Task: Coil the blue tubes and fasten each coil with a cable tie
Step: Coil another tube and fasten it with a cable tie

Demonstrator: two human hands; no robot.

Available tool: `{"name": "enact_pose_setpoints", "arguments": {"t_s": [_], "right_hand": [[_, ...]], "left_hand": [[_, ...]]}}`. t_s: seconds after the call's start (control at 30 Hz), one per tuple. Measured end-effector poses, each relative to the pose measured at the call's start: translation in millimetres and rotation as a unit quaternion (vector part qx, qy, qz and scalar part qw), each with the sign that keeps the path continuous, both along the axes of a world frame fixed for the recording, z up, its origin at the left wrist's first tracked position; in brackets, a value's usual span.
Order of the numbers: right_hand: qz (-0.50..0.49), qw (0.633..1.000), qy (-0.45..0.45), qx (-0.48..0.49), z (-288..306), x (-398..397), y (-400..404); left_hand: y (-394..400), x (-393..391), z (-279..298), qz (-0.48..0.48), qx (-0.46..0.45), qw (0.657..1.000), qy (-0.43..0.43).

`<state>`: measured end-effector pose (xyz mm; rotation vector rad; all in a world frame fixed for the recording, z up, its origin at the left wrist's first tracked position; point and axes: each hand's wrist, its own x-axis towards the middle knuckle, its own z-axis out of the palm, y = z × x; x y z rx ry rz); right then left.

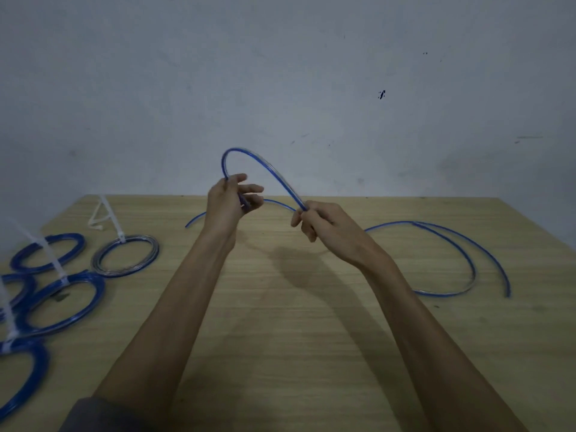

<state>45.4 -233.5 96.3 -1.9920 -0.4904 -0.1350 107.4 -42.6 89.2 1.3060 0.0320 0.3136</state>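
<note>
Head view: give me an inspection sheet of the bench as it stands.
Surface: wooden table, bare in the middle.
Job's things: blue tube arched between both hands, its rest trailing on the table at right; tied coils at left.
Clutter: loose cable tie behind the coils.
Grip: left hand and right hand each hold the tube.
Cables: nothing seen.
Surroundings: grey wall, marked.
</note>
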Motion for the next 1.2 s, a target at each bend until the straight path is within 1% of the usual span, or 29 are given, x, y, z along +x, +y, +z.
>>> {"name": "enact_pose_setpoints", "arguments": {"t_s": [0.03, 0.13, 0.2, 0.3, 0.37, 0.43, 0.5, 0.53, 0.57, 0.6, 0.63, 0.67, 0.7, 0.73, 0.8, 0.83, 0.87, 1.0, 1.1, 1.2], "right_hand": [[0.005, 1.0, 0.002, -0.005, -3, 1, 2], [-0.011, 0.999, -0.045, -0.022, -13, 2, 13], [-0.031, 0.995, -0.093, -0.032, -17, 2, 19], [-0.056, 0.988, -0.143, -0.035, -22, 6, 19], [-0.079, 0.984, -0.154, -0.032, -22, 9, 14], [-0.09, 0.984, -0.152, -0.008, -22, 11, 11], [-0.087, 0.985, -0.15, 0.018, -22, 11, 10], [-0.088, 0.985, -0.149, 0.023, -22, 11, 10], [-0.094, 0.984, -0.149, 0.021, -22, 12, 10], [-0.103, 0.984, -0.144, 0.018, -22, 13, 8], [-0.112, 0.984, -0.135, 0.017, -22, 14, 6], [-0.119, 0.985, -0.12, 0.015, -22, 16, 2], [-0.123, 0.987, -0.104, 0.015, -21, 18, -1], [-0.121, 0.989, -0.087, 0.017, -21, 19, -5], [-0.115, 0.991, -0.063, 0.029, -21, 21, -8], [-0.115, 0.991, -0.056, 0.032, -21, 21, -10], [-0.116, 0.992, -0.051, 0.029, -21, 22, -11], [-0.101, 0.993, -0.049, -0.044, -19, 19, -9], [-0.104, 0.991, -0.051, -0.066, -19, 15, -6], [-0.11, 0.991, -0.06, -0.051, -18, 13, 0]], "left_hand": [[4, 0, 1, -0.015, -0.001, 1.0, 0.017], [0, -4, 0, -0.037, 0.114, 0.992, 0.047], [-15, -12, 0, -0.065, 0.145, 0.985, 0.069], [-34, -20, -1, -0.116, 0.127, 0.981, 0.094], [-39, -19, -3, -0.134, 0.099, 0.98, 0.108], [-39, -19, -5, -0.16, 0.078, 0.977, 0.116], [-37, -19, -8, -0.184, 0.089, 0.971, 0.128], [-37, -21, -9, -0.18, 0.117, 0.968, 0.132], [-37, -22, -12, -0.147, 0.166, 0.967, 0.122], [-36, -22, -15, -0.077, 0.229, 0.966, 0.088], [-33, -21, -18, 0.016, 0.289, 0.957, 0.011], [-31, -21, -20, 0.071, 0.329, 0.938, -0.087], [-29, -21, -20, 0.062, 0.348, 0.921, -0.166], [-28, -22, -19, 0.005, 0.362, 0.91, -0.203], [-31, -25, -15, -0.138, 0.397, 0.889, -0.181], [-33, -26, -15, -0.179, 0.409, 0.878, -0.171], [-35, -25, -18, -0.197, 0.411, 0.873, -0.175], [-34, -23, -25, -0.191, 0.382, 0.886, -0.181], [-31, -21, -26, -0.15, 0.425, 0.876, -0.175], [-32, -18, -31, -0.133, 0.376, 0.906, -0.144]]}}
